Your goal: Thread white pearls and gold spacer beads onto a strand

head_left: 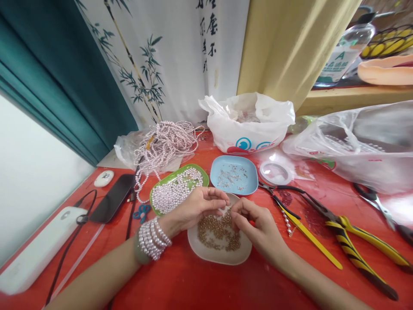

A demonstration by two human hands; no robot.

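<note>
My left hand (201, 206) is above the white dish (219, 257), thumb and fingers pinched around something tiny near their tips, too small to name. Strands of pearly beads (152, 237) circle that wrist. Facing it over the dish's right side, my right hand (256, 221) has thumb and forefinger pressed together; whatever they hold is hidden. Small gold beads (216, 232) are spread in the dish beneath both hands. Just behind, a green dish (201, 172) holds pale pink-white beads (172, 193), and a blue dish (250, 165) holds small metal pins and bits.
Bead strings (167, 140) are heaped at back left. Plastic bags (251, 129) stand behind the dishes. To the right lie a tape roll (275, 173), small pliers (280, 202), large yellow-black pliers (351, 241) and scissors (377, 204). A phone (112, 198) and power bank (41, 249) lie left.
</note>
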